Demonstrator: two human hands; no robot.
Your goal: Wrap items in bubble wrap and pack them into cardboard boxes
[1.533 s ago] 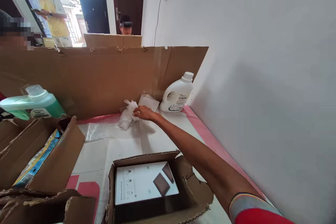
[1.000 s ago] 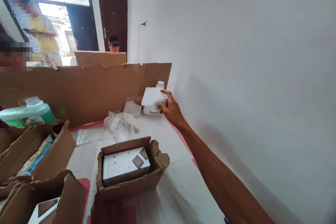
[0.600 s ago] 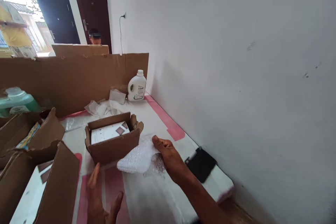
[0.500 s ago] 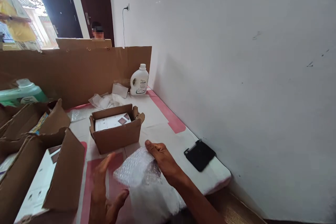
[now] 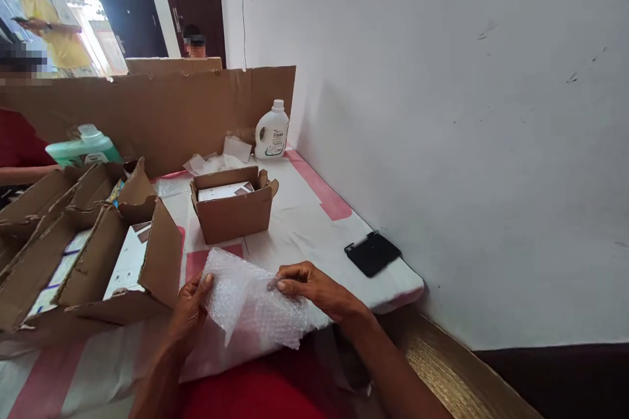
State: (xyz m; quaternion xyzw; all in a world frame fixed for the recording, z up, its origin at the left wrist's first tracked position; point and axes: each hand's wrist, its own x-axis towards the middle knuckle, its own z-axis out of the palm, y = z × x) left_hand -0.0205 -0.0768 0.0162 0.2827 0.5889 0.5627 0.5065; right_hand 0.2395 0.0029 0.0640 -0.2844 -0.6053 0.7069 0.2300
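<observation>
Both of my hands grip a sheet of clear bubble wrap (image 5: 253, 304) at the near edge of the table. My left hand (image 5: 190, 304) pinches its left edge. My right hand (image 5: 314, 287) pinches its right side, fingers pressed together on the sheet. Just beyond the sheet stands a small open cardboard box (image 5: 234, 206) with a white product box inside. A white bottle (image 5: 272, 131) stands at the far corner by the wall.
Open cardboard boxes (image 5: 93, 242) with printed packs crowd the left. A brown cardboard screen (image 5: 162, 114) closes off the far side. A black pad (image 5: 372, 253) lies near the right edge, crumpled paper (image 5: 216, 158) by the screen. A green bottle (image 5: 83, 147) and other people are behind.
My right hand left the crumpled paper and the white bottle at the far end, came back near me with a bubble wrap sheet, and my left hand has taken hold of it too.
</observation>
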